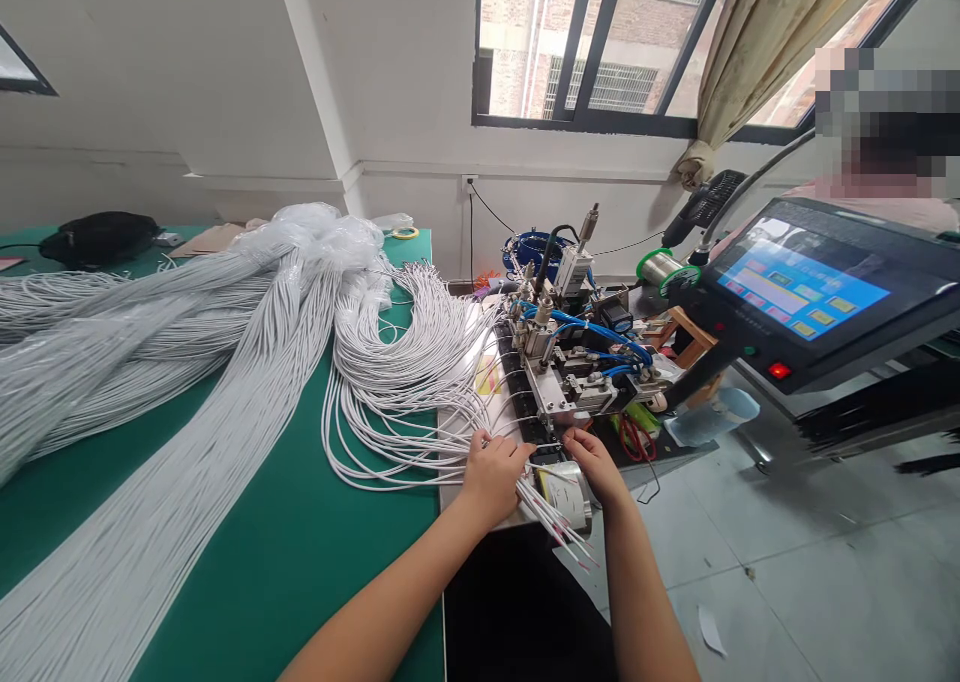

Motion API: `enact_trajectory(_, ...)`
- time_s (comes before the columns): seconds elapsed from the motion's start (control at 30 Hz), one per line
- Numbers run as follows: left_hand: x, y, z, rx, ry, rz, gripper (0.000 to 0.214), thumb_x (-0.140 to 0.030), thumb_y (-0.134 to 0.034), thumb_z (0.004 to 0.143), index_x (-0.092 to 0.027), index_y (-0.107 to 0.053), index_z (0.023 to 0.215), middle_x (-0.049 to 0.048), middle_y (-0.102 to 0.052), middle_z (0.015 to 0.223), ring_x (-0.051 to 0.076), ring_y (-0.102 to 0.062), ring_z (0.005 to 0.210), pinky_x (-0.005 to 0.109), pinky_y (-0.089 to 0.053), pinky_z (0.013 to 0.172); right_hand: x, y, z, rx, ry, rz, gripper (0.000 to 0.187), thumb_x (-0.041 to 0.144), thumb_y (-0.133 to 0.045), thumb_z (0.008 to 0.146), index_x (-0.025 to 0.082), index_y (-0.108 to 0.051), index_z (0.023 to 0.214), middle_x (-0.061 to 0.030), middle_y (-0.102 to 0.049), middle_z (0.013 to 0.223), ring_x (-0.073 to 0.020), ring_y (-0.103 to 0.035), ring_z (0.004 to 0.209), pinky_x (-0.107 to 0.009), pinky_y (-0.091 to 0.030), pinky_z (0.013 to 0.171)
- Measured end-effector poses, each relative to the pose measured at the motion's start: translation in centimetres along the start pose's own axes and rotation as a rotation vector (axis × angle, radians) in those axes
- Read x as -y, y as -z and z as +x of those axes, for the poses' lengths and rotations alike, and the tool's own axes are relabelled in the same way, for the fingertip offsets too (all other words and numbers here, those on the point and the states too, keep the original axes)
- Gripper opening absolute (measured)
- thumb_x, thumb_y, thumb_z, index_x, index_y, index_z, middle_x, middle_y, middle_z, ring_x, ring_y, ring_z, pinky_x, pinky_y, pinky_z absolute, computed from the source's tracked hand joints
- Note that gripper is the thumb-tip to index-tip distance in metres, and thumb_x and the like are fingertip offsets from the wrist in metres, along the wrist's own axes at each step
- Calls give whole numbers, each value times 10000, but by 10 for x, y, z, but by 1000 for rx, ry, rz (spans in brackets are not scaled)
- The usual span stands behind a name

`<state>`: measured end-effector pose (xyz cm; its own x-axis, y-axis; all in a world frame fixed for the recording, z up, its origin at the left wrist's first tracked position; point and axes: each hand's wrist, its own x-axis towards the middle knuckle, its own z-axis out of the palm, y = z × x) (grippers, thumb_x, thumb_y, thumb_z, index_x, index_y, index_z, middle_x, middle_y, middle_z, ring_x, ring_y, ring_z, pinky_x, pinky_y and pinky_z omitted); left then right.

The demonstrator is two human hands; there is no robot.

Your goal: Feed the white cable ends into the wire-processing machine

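My left hand point(495, 477) is closed over a bunch of white cables at the front of the machine. Their stripped, partly reddish ends point(559, 522) stick out below it, toward my lap. My right hand point(595, 467) pinches at the machine's front edge, where a single white cable point(549, 446) runs across from the left fingers; its tip is hidden by the fingers. Just beyond both hands stands the machine point(551, 372), with metal cylinders and blue air hoses. A silver cylindrical part point(566, 492) sits beneath the right hand.
Looped white cables point(405, 362) and plastic-wrapped bundles point(225, 452) spread over the green table point(315, 582). At right are a touchscreen point(802, 287), a solder wire spool point(664, 270), red-handled scissors point(637, 440) and a clear plastic container point(716, 417). Another person point(885, 162) is behind the screen.
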<state>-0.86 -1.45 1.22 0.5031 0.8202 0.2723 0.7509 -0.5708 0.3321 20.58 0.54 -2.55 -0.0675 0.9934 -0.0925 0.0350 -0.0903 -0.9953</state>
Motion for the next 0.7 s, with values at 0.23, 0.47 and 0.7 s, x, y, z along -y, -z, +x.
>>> enact_trajectory(0.23, -1, 3, 0, 3, 6, -4, 425, -119, -507, 749, -266, -561, 1145, 47, -638, 906, 223, -556, 884, 425, -253, 877, 0, 0, 0, -4, 1, -6, 341, 467, -614, 742, 200, -436, 625, 58, -347, 582, -105, -294, 540, -238, -245, 521)
enact_trajectory(0.47, 0, 1, 0, -9, -6, 6, 429, -122, -503, 751, -273, -555, 1149, 38, -633, 898, 219, -559, 879, 423, -254, 875, 1, -1, 0, 1, -12, -3, 338, 479, -608, 734, 203, -438, 637, 67, -338, 568, -101, -285, 525, -234, -238, 514)
enact_trajectory(0.7, 0, 0, 0, -1, -4, 5, 432, -122, -510, 745, -266, -557, 1150, 48, -635, 900, 225, -555, 884, 431, -251, 880, 1, -1, 0, -5, -10, -11, 336, 477, -600, 739, 202, -435, 640, 64, -334, 576, -100, -284, 528, -231, -237, 508)
